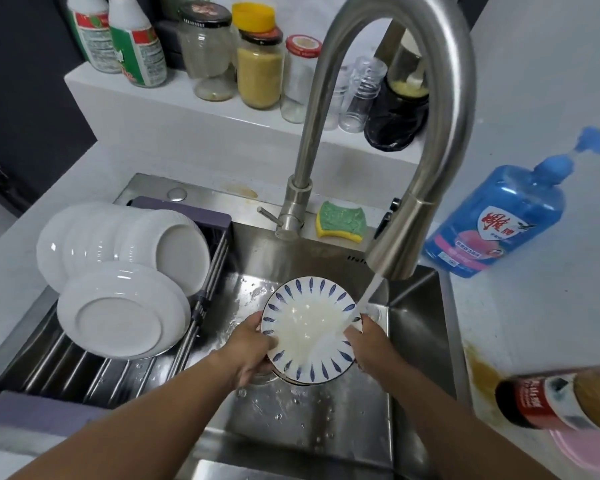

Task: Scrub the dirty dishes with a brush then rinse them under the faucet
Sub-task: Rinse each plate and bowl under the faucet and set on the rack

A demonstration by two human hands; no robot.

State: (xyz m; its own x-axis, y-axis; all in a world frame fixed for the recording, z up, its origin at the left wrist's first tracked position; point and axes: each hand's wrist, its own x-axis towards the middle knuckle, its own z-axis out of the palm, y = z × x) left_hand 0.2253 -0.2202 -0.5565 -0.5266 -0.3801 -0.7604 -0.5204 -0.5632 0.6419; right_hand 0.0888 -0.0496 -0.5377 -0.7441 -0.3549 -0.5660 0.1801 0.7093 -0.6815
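Both hands are clamping the plate (309, 327) on opposite rims, well apart. Left hand (253, 348) is pinching the left edge, thumb over the painted border and fingers behind. Right hand (368, 341) is gripping the right edge, with most of its fingers hidden behind the rim.

Plate is hanging tilted over the sink (326, 427), roughly above the drain, face toward me. Faucet (392, 251) is running. The stream (368, 296) is hitting the upper right of the face and sheeting milky across the middle. I'm reading this as the rinse step. No brush is showing anywhere in view.

Handling, my judgement:
- Glazed ceramic, so rigid and brittle. It's looking like an easy weight for one hand.
- Wet and probably soapy, so I'm expecting it to be slick.
- Steel basin is sitting right underneath, and a slip is likely meaning a chip or a crack.
- Best hold is the rim: thumb on the face, fingers hooked under the back. Flat palm pressure on the glaze is risking a slide.

White dishes (118, 320) are draining upside down on the rack (201, 306) at left, probably the next stop. Sponge (342, 221) is lying beside the faucet base. Soap bottle (496, 223) is standing on the right counter.
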